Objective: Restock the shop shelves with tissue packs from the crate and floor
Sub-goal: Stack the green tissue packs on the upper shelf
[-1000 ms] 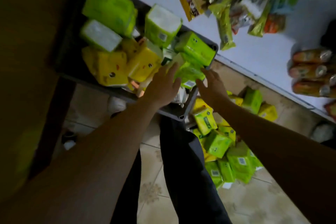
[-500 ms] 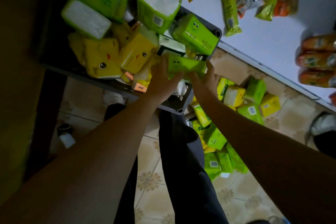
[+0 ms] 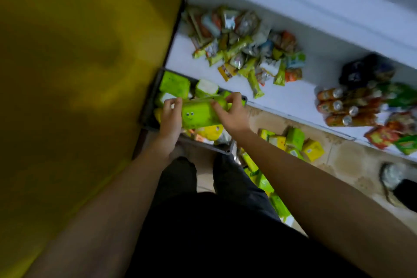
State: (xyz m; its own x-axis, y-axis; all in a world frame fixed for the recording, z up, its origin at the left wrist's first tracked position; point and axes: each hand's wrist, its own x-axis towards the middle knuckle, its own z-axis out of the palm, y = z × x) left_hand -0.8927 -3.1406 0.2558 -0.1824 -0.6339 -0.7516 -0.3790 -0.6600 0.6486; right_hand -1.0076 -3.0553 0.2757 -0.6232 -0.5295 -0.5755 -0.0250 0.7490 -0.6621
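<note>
I see a long green tissue pack (image 3: 198, 115) with a printed smiling face, held level over the dark crate (image 3: 147, 108) by my left hand (image 3: 170, 117) and right hand (image 3: 232, 113). Yellow and green packs (image 3: 174, 84) fill the crate; other packs (image 3: 295, 140) lie on the floor below the shelf (image 3: 293, 101) edge.

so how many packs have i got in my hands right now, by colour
green pack: 1, held between left hand and right hand
yellow pack: 0 in hand, the one below lies in the crate
total in hand: 1
</note>
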